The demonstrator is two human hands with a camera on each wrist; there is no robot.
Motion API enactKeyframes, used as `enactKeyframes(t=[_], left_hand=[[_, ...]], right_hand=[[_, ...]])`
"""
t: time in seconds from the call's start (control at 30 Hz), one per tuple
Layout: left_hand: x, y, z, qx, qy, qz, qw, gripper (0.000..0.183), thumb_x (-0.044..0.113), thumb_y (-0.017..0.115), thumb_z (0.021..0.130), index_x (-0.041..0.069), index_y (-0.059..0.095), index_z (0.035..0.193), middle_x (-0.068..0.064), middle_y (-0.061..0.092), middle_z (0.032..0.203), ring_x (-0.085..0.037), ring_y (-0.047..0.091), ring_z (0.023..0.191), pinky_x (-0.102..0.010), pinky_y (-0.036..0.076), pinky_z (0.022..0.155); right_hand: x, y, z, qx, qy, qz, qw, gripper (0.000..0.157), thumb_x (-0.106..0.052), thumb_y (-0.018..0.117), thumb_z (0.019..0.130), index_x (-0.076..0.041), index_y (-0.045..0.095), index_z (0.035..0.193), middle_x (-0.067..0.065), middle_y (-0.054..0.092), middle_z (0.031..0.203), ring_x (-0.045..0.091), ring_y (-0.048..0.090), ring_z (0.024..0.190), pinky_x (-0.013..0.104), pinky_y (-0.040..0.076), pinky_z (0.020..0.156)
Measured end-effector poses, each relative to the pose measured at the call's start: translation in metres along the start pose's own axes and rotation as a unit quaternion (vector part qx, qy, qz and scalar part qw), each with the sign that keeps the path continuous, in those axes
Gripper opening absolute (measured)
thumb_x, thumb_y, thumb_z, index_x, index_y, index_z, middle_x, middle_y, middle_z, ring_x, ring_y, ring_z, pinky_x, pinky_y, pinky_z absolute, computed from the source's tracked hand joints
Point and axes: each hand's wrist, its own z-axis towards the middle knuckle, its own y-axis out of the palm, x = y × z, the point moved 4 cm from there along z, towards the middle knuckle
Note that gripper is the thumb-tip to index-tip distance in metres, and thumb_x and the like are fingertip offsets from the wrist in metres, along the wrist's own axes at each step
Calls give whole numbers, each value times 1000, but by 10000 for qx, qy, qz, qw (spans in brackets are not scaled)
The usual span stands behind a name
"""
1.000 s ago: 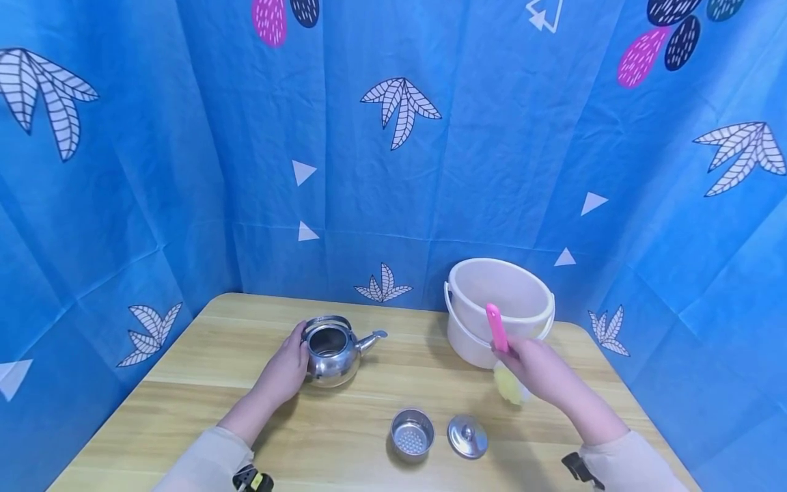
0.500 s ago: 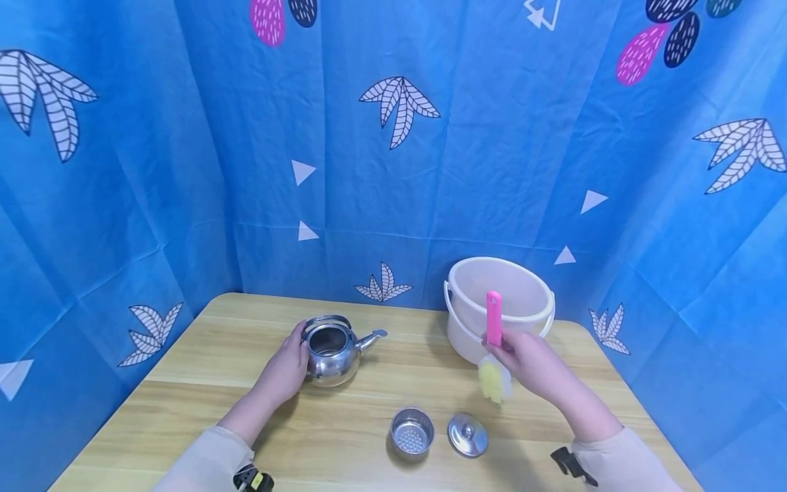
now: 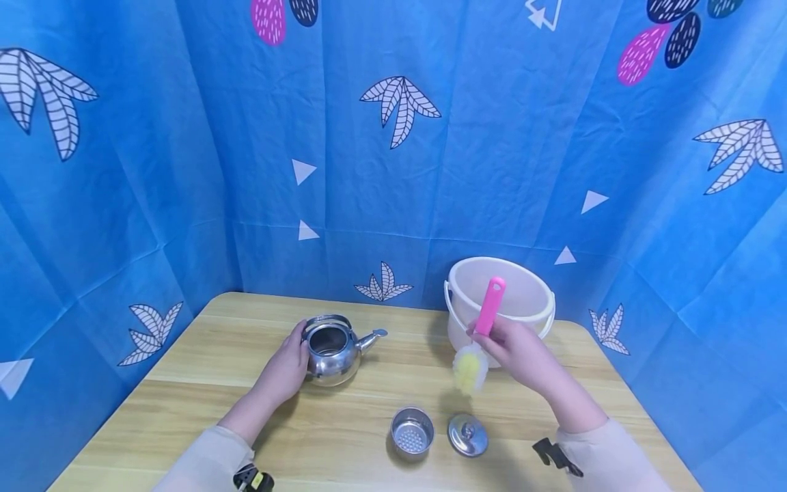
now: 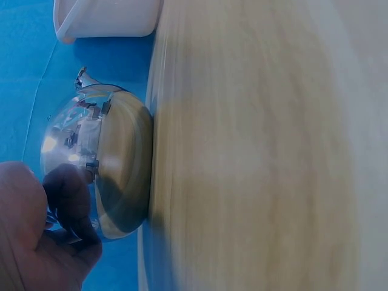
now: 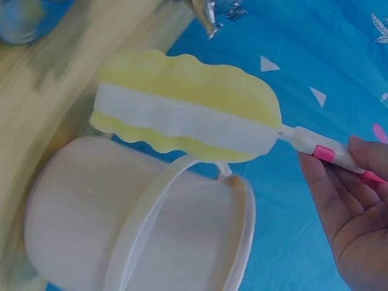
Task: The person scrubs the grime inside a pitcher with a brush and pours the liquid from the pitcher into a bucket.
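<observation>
My left hand (image 3: 285, 365) holds the side of a shiny steel kettle (image 3: 335, 369), which stands lidless on the table with its spout pointing right. In the left wrist view, curled fingers (image 4: 76, 206) lie against the kettle's polished wall. With thumb and fingers, my right hand (image 3: 519, 352) pinches the pink and white handle of a sponge bottle brush (image 5: 188, 109). Its yellow and white sponge head hangs downward in the head view, in front of the bucket and above the table. Nearby lie a perforated steel strainer cup (image 3: 412, 434) and a round knobbed kettle lid (image 3: 467, 435).
A white bucket (image 3: 458, 335) with its bail handle lowered stands at the back right of the wooden table (image 3: 184, 383). Blue patterned cloth (image 3: 393, 191) hangs behind and along both sides. The strainer cup and lid sit toward the table's front.
My right hand has carried the bottle brush leftward, away from the right side of the bucket, and the brush's tilt has changed. The left hand and kettle stay put.
</observation>
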Motion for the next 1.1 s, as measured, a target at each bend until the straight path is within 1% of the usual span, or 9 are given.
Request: enactKeyframes(t=[0.13,0.33,0.47,0.77,0.87,1.1], left_hand=[[0,1,0,-55,-58,-7,10000,54,19,32,110,-8,18,155,-35,33,152,-49,38,137,-60,32,113],[0,1,1,-62,-53,-26,10000,55,19,32,109,-8,18,155,-34,32,153,-49,37,138,-60,32,113],[0,0,1,-41,-24,-36,10000,55,19,32,109,-8,17,155,-35,33,153,-49,37,138,-60,32,113],[-1,0,1,15,7,-44,10000,53,16,33,109,-9,19,154,-36,34,151,-50,39,136,-61,33,112],[-1,0,0,16,-18,-57,10000,54,17,33,109,-8,19,155,-36,34,151,-50,39,136,-61,33,112],[-1,0,0,-17,-70,-45,10000,55,18,32,109,-8,18,155,-35,34,151,-50,39,136,-61,34,112]], right_hand=[[-5,1,5,60,-26,73,10000,15,-13,67,97,-7,72,109,4,76,100,23,73,97,41,60,85],[-9,4,13,50,11,343,9994,17,-14,65,99,-4,72,111,6,75,102,23,72,98,39,60,84],[-14,5,19,111,-26,450,9989,17,-14,65,99,-6,72,112,7,75,103,23,72,99,39,60,85],[-23,12,32,76,86,923,9957,16,-13,65,99,-6,72,111,8,75,105,22,72,100,36,59,88],[-26,14,36,90,29,1032,9946,16,-11,65,98,-5,72,111,9,75,105,22,72,99,36,59,87],[-34,16,45,184,-123,1041,9943,18,-10,66,97,-1,72,112,7,75,104,21,72,100,36,59,88]])
